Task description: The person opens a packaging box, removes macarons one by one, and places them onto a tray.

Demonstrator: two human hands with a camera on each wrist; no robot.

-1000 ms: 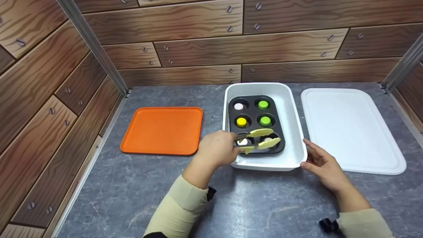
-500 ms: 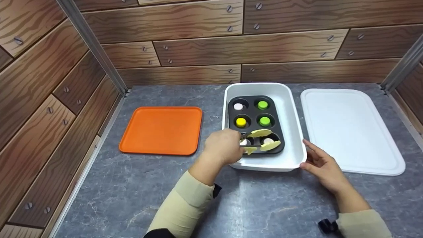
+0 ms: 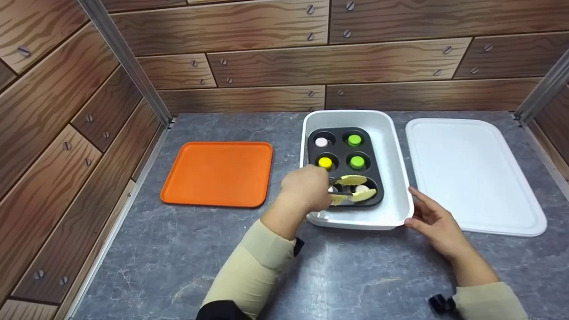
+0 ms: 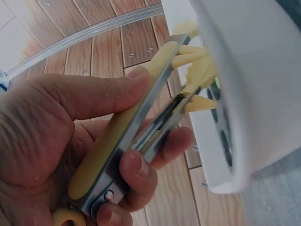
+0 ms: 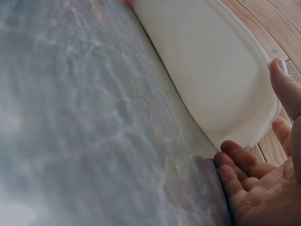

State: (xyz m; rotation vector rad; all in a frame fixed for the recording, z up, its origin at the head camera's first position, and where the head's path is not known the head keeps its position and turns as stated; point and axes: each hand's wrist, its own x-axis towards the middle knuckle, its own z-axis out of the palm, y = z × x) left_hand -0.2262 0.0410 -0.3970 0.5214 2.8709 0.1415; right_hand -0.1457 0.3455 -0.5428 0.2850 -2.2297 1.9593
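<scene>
My left hand (image 3: 306, 189) grips a pair of metal tongs with yellow tips (image 3: 352, 180), thumb along one yellow-backed arm (image 4: 122, 120) in the left wrist view. The tongs' spread tips lie over the near row of a black muffin tin (image 3: 341, 152), around a whitish round piece (image 3: 362, 190) in its near right cup. Another white piece, partly hidden by the hand, is in the near left cup. The tin rests inside a deep white bin (image 3: 397, 186). At the bin's near right corner, my right hand (image 3: 438, 231) touches the outside with thumb and fingers.
Farther cups hold green pieces (image 3: 354, 140), a yellow piece (image 3: 325, 163) and a pale pink piece (image 3: 321, 142). Left of the bin lies an orange tray (image 3: 218, 173); right of it, a flat white lid (image 3: 473, 173). Wood-patterned walls (image 3: 266, 40) stand behind and left.
My left hand has shifted slightly right and farther over the bin's left side, covering more of the near left cup. The tongs' tips stay over the near row. The right hand has not moved.
</scene>
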